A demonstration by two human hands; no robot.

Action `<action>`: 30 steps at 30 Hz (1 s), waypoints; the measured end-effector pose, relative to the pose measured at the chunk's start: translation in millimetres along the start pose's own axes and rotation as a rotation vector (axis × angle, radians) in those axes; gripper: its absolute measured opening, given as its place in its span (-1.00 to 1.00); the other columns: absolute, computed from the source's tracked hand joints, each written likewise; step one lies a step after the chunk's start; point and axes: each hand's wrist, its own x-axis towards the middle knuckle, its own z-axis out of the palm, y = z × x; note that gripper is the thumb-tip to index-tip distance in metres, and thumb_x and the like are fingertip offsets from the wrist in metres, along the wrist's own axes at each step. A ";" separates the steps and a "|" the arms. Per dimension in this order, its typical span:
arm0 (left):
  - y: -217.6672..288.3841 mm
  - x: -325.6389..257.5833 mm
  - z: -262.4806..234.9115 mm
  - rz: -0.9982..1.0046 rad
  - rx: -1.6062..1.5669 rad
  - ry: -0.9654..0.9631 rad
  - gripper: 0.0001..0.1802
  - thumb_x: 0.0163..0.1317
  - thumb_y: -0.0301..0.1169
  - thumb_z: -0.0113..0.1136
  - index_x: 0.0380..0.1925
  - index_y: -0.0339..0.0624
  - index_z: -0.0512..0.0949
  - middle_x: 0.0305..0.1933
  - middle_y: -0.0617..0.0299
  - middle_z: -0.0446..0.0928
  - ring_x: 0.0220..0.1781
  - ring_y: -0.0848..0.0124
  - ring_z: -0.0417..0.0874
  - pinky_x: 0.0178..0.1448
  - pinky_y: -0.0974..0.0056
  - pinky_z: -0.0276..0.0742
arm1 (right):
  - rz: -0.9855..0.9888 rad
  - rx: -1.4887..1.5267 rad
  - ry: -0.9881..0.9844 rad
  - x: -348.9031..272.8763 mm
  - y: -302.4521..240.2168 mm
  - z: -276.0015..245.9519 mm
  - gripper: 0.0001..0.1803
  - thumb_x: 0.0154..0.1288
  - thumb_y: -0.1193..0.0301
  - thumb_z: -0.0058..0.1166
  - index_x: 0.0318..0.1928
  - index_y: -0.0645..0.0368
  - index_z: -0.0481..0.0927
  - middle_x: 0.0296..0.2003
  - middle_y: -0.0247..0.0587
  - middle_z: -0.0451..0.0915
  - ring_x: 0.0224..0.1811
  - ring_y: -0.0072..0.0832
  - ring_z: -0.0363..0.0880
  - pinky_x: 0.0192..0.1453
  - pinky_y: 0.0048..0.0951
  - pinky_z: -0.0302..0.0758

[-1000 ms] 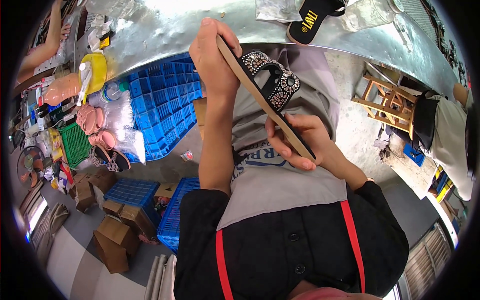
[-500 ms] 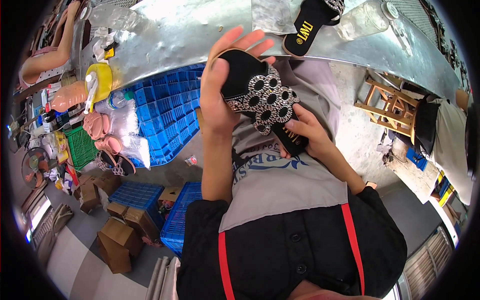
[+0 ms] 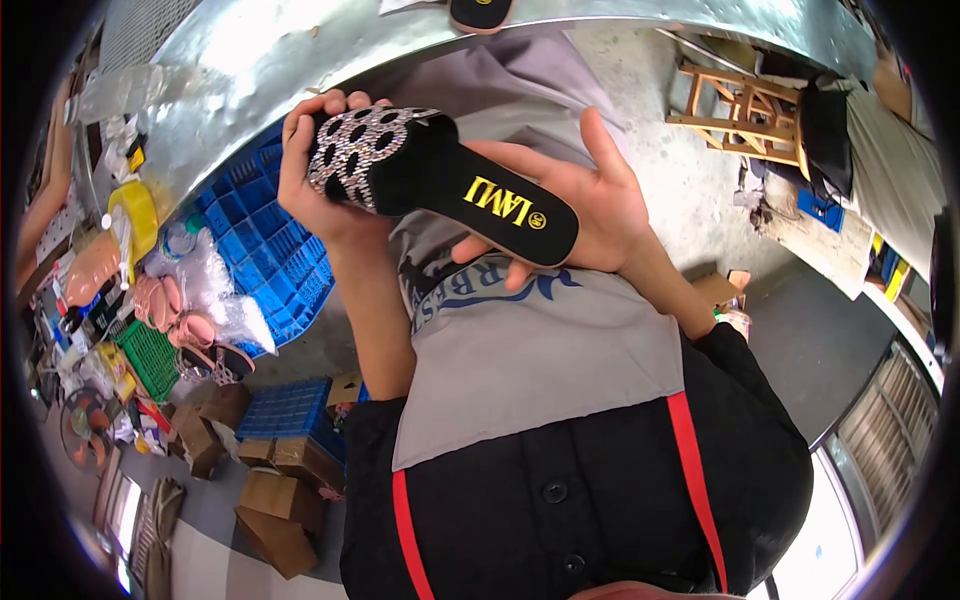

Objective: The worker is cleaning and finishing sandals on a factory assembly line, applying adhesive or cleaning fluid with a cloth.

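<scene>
My left hand (image 3: 325,195) is wrapped around the front end of a black slide sandal (image 3: 410,175), its fingers curled over the toe and side. A wide strap (image 3: 358,150) set with glittering stones and dark oval patches crosses the front. The black insole with yellow printing faces up, its heel end toward my right. My right hand (image 3: 610,205) lies open, palm up, beneath and beside the heel end, thumb spread and fingers stretched out under the sole. A second black sandal (image 3: 482,12) lies on the metal table, mostly cut off at the top edge.
The shiny metal table (image 3: 270,75) runs across the far side. A blue plastic crate (image 3: 265,260) stands below it, left. Pink sandals (image 3: 165,305) sit by a clear plastic bag (image 3: 225,300). Cardboard boxes (image 3: 280,510) are lower left, a wooden stool (image 3: 740,110) right.
The sandal has turned so its heel points right and has moved left. My left hand has shifted to the strap end; my right hand has let go of the heel end and opened beneath it.
</scene>
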 end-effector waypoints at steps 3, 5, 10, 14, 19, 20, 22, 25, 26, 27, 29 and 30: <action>2.5 1.8 -12.9 -0.007 -0.046 -0.167 -0.65 0.48 -0.36 -0.16 0.06 -0.32 0.52 -0.01 0.01 0.51 0.16 0.05 0.50 0.39 -0.14 0.42 | -0.010 -0.048 0.006 -0.2 1.1 6.7 0.12 0.37 -0.51 -0.65 0.60 0.13 -0.03 0.44 0.15 0.30 0.34 0.33 0.42 0.17 0.11 0.61; 4.0 -7.3 -13.6 0.099 0.090 -0.029 -0.52 0.51 -0.36 -0.20 0.34 -0.30 0.39 0.33 -0.09 0.45 0.43 -0.08 0.38 0.53 -0.19 0.28 | -0.035 -0.189 0.001 1.0 2.8 10.6 0.08 0.41 -0.47 -0.64 0.60 0.13 -0.01 0.40 0.10 0.35 0.26 0.14 0.53 0.13 0.00 0.64; 7.8 -31.2 -16.9 0.242 -0.148 -0.155 -0.40 0.50 -0.40 -0.14 0.54 -0.08 0.19 0.63 0.04 0.12 0.61 -0.10 0.16 0.63 -0.20 0.11 | 0.016 -0.404 0.204 2.3 -2.7 18.7 0.02 0.49 -0.39 -0.61 0.49 0.27 0.19 0.23 0.06 0.52 0.04 -0.16 0.67 -0.05 -0.26 0.67; 9.4 -48.8 -24.7 0.304 -0.174 -0.198 -0.33 0.30 -0.57 -0.03 0.46 -0.01 0.35 0.57 0.10 0.26 0.58 -0.01 0.26 0.61 -0.18 0.15 | 0.037 -0.549 0.346 2.5 -11.6 26.1 -0.14 0.57 -0.22 -0.46 0.31 0.37 0.40 0.06 0.10 0.62 -0.09 -0.23 0.70 -0.14 -0.37 0.63; 21.4 -52.3 -38.3 0.296 -0.144 -0.320 -0.34 0.16 -0.73 0.06 0.32 -0.14 0.50 0.38 -0.13 0.47 0.40 -0.07 0.51 0.46 -0.23 0.43 | 0.082 -0.758 0.354 11.9 -27.0 46.7 -0.49 0.55 0.16 -0.11 0.18 0.38 0.53 -0.04 -0.13 0.66 -0.19 -0.53 0.62 -0.18 -0.54 0.53; 26.3 -52.6 -40.5 0.293 -0.147 -0.311 -0.34 0.16 -0.73 0.06 0.32 -0.14 0.50 0.38 -0.13 0.47 0.40 -0.07 0.51 0.46 -0.23 0.43 | 0.051 -0.852 0.347 13.4 -29.6 50.0 -0.51 0.54 0.17 -0.09 0.15 0.37 0.57 -0.04 -0.14 0.66 -0.19 -0.54 0.61 -0.18 -0.54 0.51; 38.7 -57.2 -41.9 0.212 0.183 -0.179 -0.38 0.12 -0.68 0.27 0.27 -0.27 0.51 0.19 -0.32 0.58 0.17 -0.17 0.68 0.26 -0.22 0.62 | 0.019 -0.942 0.350 15.5 -35.2 58.5 -0.53 0.54 0.18 -0.07 0.11 0.37 0.61 -0.04 -0.15 0.65 -0.18 -0.55 0.60 -0.18 -0.54 0.49; 46.5 -54.8 -39.3 0.120 0.329 -0.108 -0.39 0.06 -0.58 0.46 0.18 -0.41 0.53 0.03 -0.39 0.64 0.01 -0.22 0.74 0.11 -0.20 0.71 | 0.006 -1.019 0.395 19.6 -42.6 69.8 -0.57 0.52 0.23 -0.04 0.02 0.38 0.67 -0.05 -0.12 0.65 -0.08 -0.48 0.59 -0.02 -0.47 0.49; 47.5 -51.7 -38.2 0.115 0.332 -0.104 -0.39 0.06 -0.58 0.46 0.18 -0.41 0.53 0.03 -0.39 0.64 0.01 -0.22 0.74 0.11 -0.20 0.71 | -0.007 -1.094 0.390 22.4 -44.3 71.1 -0.50 0.49 0.18 -0.09 -0.01 0.42 0.68 -0.04 -0.03 0.63 -0.12 -0.45 0.57 -0.03 -0.47 0.47; 48.5 -47.3 -36.0 0.120 0.330 -0.156 -0.43 0.07 -0.57 0.46 0.13 -0.41 0.54 0.01 -0.39 0.64 0.00 -0.22 0.74 0.10 -0.19 0.71 | -0.022 -1.168 0.385 24.6 -46.4 72.2 -0.44 0.47 0.13 -0.13 -0.03 0.45 0.68 -0.03 0.06 0.62 -0.15 -0.43 0.56 -0.04 -0.46 0.46; 52.1 -37.7 -32.0 0.118 0.327 -0.205 -0.48 0.08 -0.57 0.47 0.08 -0.42 0.56 -0.01 -0.39 0.65 -0.01 -0.21 0.75 0.09 -0.19 0.72 | -0.040 -1.151 0.387 28.6 -52.0 75.6 -0.42 0.49 0.12 -0.18 -0.06 0.45 0.69 -0.03 0.07 0.62 -0.14 -0.40 0.57 -0.01 -0.44 0.46; 55.3 -31.8 -30.6 0.110 0.359 -0.238 -0.53 0.09 -0.55 0.47 0.03 -0.41 0.57 -0.02 -0.38 0.65 -0.01 -0.20 0.75 0.08 -0.19 0.72 | -0.058 -1.142 0.387 29.6 -52.9 77.8 -0.39 0.51 0.10 -0.22 -0.08 0.46 0.69 -0.03 0.07 0.62 -0.12 -0.37 0.58 0.02 -0.41 0.47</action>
